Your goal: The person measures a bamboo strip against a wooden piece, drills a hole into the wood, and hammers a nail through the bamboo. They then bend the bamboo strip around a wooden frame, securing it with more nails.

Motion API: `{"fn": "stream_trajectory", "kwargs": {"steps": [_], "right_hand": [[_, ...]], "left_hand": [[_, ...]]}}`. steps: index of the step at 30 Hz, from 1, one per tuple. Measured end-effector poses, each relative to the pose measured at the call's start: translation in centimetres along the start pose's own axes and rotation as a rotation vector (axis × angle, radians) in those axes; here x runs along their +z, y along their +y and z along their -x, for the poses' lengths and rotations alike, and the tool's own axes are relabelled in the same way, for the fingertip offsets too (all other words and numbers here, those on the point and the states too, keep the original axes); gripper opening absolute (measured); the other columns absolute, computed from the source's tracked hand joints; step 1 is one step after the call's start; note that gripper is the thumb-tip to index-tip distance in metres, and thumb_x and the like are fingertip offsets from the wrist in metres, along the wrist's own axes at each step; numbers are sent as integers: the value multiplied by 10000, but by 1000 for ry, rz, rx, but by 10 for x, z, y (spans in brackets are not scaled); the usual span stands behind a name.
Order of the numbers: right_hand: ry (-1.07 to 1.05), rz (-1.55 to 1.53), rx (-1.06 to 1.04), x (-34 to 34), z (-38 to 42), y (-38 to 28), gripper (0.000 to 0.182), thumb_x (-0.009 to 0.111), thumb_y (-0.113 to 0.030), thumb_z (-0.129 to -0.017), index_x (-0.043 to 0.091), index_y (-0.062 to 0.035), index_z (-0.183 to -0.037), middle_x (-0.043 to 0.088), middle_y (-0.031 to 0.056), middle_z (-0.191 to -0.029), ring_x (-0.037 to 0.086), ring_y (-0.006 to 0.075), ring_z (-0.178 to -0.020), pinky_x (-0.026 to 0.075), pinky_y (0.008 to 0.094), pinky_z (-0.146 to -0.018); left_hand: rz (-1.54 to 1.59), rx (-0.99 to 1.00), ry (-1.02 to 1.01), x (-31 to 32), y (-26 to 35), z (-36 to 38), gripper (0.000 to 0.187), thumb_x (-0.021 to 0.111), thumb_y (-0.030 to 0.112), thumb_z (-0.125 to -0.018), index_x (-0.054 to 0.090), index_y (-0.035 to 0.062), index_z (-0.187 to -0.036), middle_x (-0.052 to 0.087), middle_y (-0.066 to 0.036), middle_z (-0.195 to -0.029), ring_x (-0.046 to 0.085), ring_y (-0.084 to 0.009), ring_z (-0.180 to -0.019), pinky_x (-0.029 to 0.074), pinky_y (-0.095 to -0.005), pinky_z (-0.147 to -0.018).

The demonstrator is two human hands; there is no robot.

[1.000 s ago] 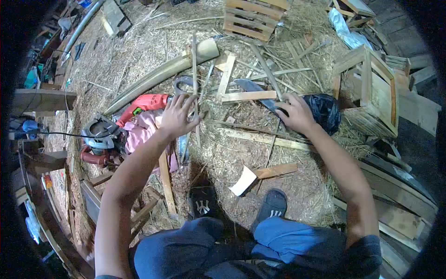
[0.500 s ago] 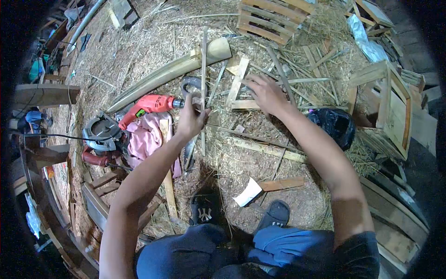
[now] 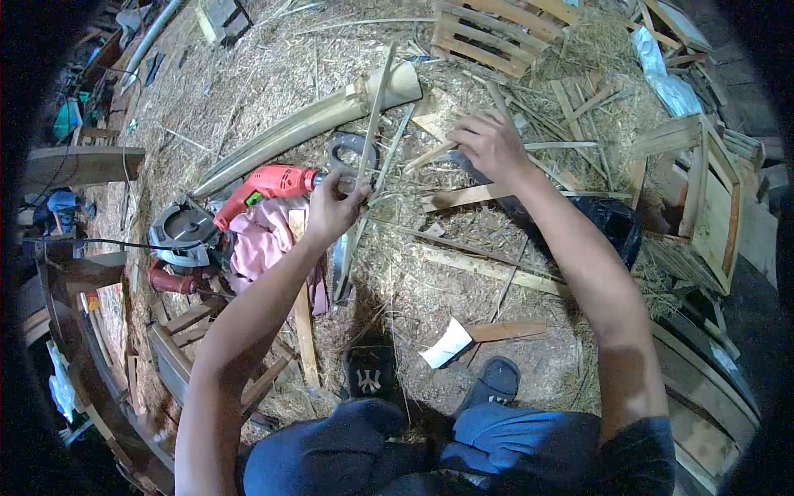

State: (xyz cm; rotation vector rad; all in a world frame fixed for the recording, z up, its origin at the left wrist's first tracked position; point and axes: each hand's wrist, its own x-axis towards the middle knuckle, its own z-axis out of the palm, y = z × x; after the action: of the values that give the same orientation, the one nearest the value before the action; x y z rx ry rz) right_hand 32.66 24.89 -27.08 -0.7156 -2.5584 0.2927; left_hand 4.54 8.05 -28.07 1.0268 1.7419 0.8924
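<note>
My left hand (image 3: 337, 205) is closed around a long thin wooden strip (image 3: 377, 116), which stands at a slant across my view. Its fingers and thumb pinch the strip below the middle. My right hand (image 3: 491, 147) has its fingers closed on the end of a short pale piece of wood (image 3: 428, 157). Beneath that hand lies a dark, flat, curved thing (image 3: 470, 168), partly hidden. Close to my left hand are a red power drill (image 3: 269, 183) and a dark ring-shaped handle (image 3: 354, 147). A split bamboo length (image 3: 289, 142) lies beyond them.
A circular saw (image 3: 184, 236) and a pink cloth (image 3: 263, 244) lie to the left. At right are a black plastic bag (image 3: 608, 225) and a wooden frame (image 3: 713, 198). A slatted wooden piece (image 3: 492, 37) lies at the back. Straw and wood scraps cover the ground.
My right hand has closed on the short pale piece and shifted it. The strip in my left hand has tilted, its top leaning to the right.
</note>
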Motion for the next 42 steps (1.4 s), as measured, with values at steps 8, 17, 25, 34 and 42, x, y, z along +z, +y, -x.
{"fn": "stream_trajectory", "kwargs": {"steps": [8, 17, 25, 34, 42], "right_hand": [[-45, -403, 216, -38, 29, -10, 195, 675, -137, -880, 692, -38, -1048, 672, 141, -922, 650, 369, -873, 519, 418, -778], [-38, -490, 370, -78, 51, -33, 200, 607, -111, -975, 654, 48, -1087, 647, 86, -793, 583, 127, -714, 491, 294, -678], [-191, -676, 625, -85, 62, -38, 188, 605, -72, -959, 642, -1, -1130, 665, 67, -866, 602, 135, -782, 497, 294, -734], [-403, -462, 434, -51, 56, -23, 196, 665, -151, -908, 739, -77, -1074, 687, 162, -988, 659, 306, -941, 504, 398, -865], [-285, -126, 81, -31, 61, -10, 288, 654, -132, -897, 687, -115, -1182, 615, 118, -1122, 582, 322, -1087, 468, 417, -962]], "left_hand": [[166, 42, 4, 10, 10, 14, 212, 653, 154, -971, 592, 30, -1132, 692, -36, -858, 501, -67, -575, 394, -228, -507], [374, 79, -78, 15, 30, 31, 235, 592, 189, -1011, 602, 10, -1164, 691, -55, -884, 518, -75, -615, 426, -232, -551], [482, 20, -128, 24, 33, 29, 263, 578, 186, -1017, 621, 0, -1197, 681, -44, -918, 573, -85, -700, 459, -225, -623], [410, -130, -136, 7, -2, 15, 265, 523, 139, -1035, 559, 11, -1264, 704, -98, -1014, 621, -137, -715, 524, -277, -643], [509, -221, -132, 8, -20, 6, 280, 562, 167, -1021, 575, 28, -1263, 699, -62, -979, 608, -120, -701, 510, -257, -630]]}}
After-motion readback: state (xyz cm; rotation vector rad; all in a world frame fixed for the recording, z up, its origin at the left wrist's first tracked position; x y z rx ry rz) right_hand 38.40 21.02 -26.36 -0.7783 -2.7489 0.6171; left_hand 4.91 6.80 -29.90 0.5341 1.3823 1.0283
